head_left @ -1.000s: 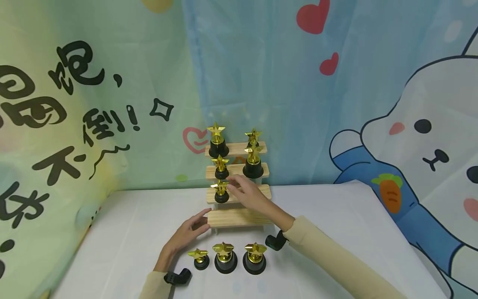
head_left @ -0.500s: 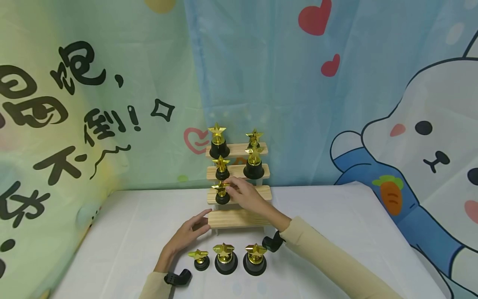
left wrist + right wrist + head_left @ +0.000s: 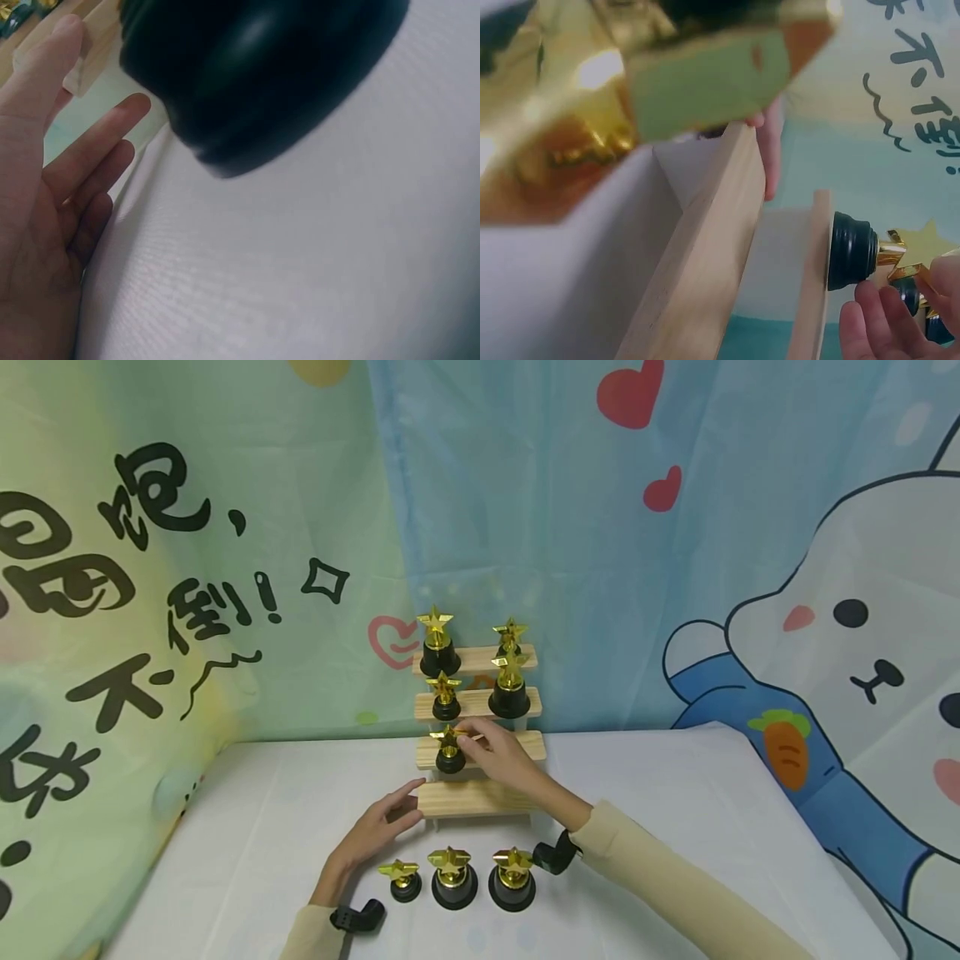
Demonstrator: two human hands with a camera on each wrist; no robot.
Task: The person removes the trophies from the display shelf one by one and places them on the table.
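Note:
In the head view, a four-tier wooden display stand stands on the white table. My right hand pinches the gold star of a small star trophy on the second tier from the bottom. In the right wrist view, the trophy's black base sits against the board, with fingertips beside it. My left hand holds the left end of the lowest board between thumb and forefinger. The left wrist view shows the thumb on the board and the other fingers loosely extended.
In front of the stand are a small trophy and two larger ones, left and right. The upper tiers carry several trophies, including a large one at top left and another below right. A printed cloth hangs behind.
The trophy at my right hand has shifted slightly right and toward the front, and its star has turned. My right fingers have closed onto the star. The left hand has stayed put.

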